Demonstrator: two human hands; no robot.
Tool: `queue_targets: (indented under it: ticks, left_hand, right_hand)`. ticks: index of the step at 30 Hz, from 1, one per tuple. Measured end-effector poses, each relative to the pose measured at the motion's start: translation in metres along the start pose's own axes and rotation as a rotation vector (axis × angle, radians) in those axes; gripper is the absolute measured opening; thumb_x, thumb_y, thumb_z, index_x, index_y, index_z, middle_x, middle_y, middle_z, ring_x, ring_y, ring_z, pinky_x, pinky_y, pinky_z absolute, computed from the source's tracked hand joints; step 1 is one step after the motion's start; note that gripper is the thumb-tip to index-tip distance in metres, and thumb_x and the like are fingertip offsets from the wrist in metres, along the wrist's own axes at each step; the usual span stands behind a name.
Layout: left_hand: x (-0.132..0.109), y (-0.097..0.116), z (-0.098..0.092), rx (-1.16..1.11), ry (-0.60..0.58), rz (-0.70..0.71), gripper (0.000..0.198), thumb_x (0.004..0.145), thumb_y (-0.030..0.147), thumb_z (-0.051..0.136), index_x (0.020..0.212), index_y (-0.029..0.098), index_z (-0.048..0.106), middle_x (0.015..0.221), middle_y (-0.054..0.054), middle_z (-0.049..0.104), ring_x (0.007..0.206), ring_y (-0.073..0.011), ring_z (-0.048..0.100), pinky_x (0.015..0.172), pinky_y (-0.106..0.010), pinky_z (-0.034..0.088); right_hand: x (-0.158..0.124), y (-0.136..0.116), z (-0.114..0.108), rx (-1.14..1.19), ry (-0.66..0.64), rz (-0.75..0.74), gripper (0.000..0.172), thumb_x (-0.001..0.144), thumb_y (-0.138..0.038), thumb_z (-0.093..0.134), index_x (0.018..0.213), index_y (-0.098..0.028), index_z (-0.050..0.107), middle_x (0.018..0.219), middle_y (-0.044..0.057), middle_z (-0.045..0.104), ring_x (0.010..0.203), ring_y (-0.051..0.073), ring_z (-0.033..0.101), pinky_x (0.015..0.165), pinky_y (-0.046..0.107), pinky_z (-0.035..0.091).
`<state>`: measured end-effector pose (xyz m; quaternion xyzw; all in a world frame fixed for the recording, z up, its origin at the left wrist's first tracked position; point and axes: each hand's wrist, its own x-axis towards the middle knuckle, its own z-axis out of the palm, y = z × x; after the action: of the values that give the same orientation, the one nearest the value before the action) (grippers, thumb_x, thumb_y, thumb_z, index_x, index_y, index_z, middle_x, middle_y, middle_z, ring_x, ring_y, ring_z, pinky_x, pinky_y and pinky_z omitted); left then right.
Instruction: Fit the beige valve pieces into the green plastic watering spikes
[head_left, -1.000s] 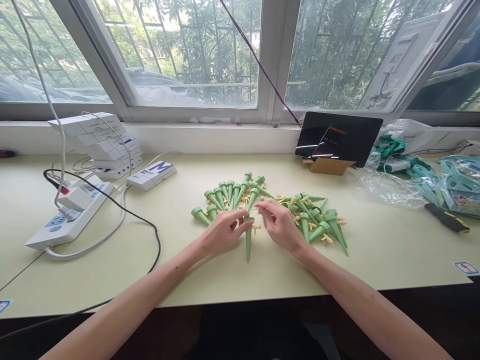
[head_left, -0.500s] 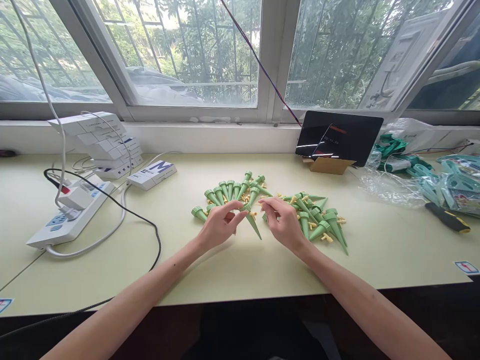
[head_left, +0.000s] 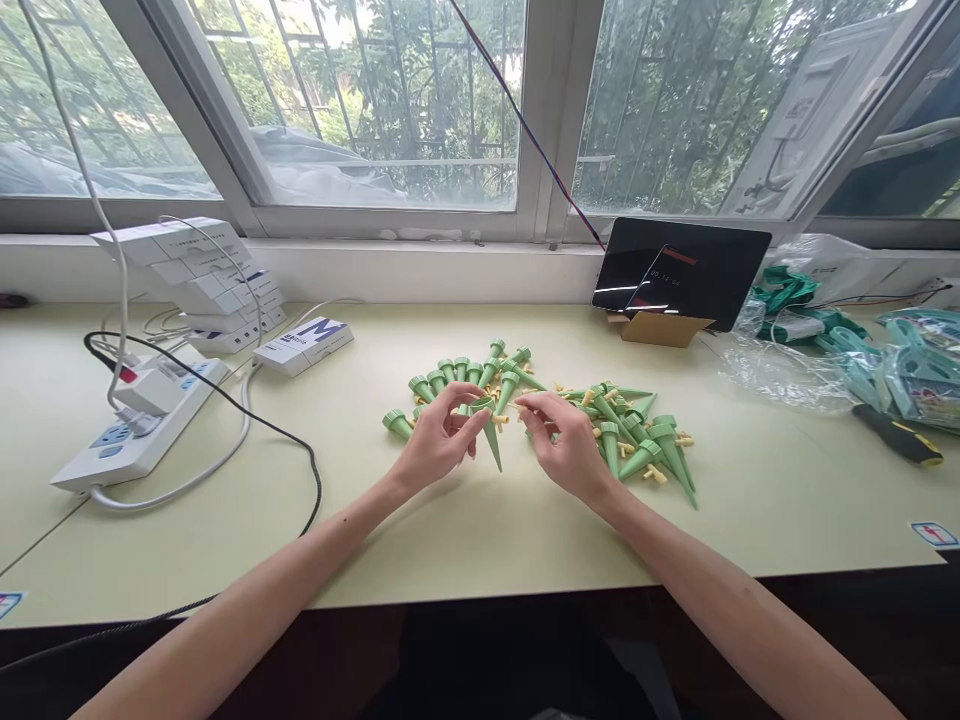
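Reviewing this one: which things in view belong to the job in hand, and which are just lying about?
Apparently in the job:
green spike held in the left hand
loose spikes and yellow pieces near the right hand

Apparently just lying about:
power strip
white boxes
dark screen
screwdriver
plastic bags

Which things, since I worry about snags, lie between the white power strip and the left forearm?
In the head view, a white cord and a black cable lie between the power strip and the left forearm.

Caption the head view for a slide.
Left hand holding a green spike near the right hand, more green spikes lying on the table.
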<state>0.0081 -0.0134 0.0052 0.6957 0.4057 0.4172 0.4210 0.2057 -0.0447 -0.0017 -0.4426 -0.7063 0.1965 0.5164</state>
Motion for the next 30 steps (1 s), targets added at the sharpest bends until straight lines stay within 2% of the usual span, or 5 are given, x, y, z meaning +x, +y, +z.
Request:
queue_targets:
  ticks: [3,5,13,25,30]
  left_hand:
    - [-0.0008,-0.0002,-0.0004,0.03,-0.014,-0.013,0.04,0.089,0.047,0.061,0.118,0.02,0.057,0.062,0.002,0.059,0.045,-0.0116,0.056,0.038,-0.02,0.043]
    - [-0.0011,-0.001,-0.0006,0.041,-0.004,-0.014,0.042,0.089,0.046,0.061,0.12,0.019,0.059,0.051,0.004,0.054,0.044,-0.0124,0.054,0.038,-0.02,0.042]
    - [0.0018,-0.0025,-0.0011,0.016,0.096,0.017,0.035,0.087,0.043,0.066,0.112,0.021,0.06,0.054,0.005,0.053,0.045,-0.0115,0.053,0.04,-0.02,0.044]
    - [-0.0007,0.0015,-0.0002,0.043,0.053,0.017,0.032,0.086,0.042,0.066,0.109,0.02,0.06,0.065,0.003,0.056,0.046,-0.0094,0.055,0.04,-0.019,0.045]
    - [-0.0014,0.0034,0.0002,0.047,0.027,0.036,0.031,0.087,0.044,0.065,0.108,0.021,0.058,0.069,0.003,0.055,0.043,-0.0083,0.057,0.039,-0.018,0.045]
  right_hand:
    - [-0.0004,-0.0006,0.0001,0.003,0.001,-0.004,0.02,0.098,-0.027,0.049,0.105,-0.018,0.066,0.099,0.009,0.068,0.081,0.018,0.064,0.061,0.027,0.053]
    - [-0.0005,-0.001,0.0002,0.01,0.001,-0.007,0.02,0.098,-0.027,0.049,0.105,-0.018,0.066,0.099,0.009,0.068,0.08,0.018,0.064,0.061,0.027,0.053]
    - [-0.0006,-0.0019,0.0,0.027,-0.023,-0.042,0.021,0.099,-0.027,0.049,0.103,-0.019,0.067,0.09,0.008,0.066,0.077,0.017,0.062,0.058,0.026,0.05]
    - [-0.002,0.0019,0.002,0.052,-0.034,-0.017,0.019,0.097,-0.027,0.053,0.109,-0.018,0.065,0.094,0.008,0.07,0.075,0.017,0.065,0.059,0.027,0.051]
    - [-0.0013,0.0005,0.0014,0.055,-0.047,-0.008,0.015,0.096,-0.027,0.054,0.101,-0.018,0.065,0.094,0.008,0.071,0.076,0.017,0.064,0.061,0.027,0.051]
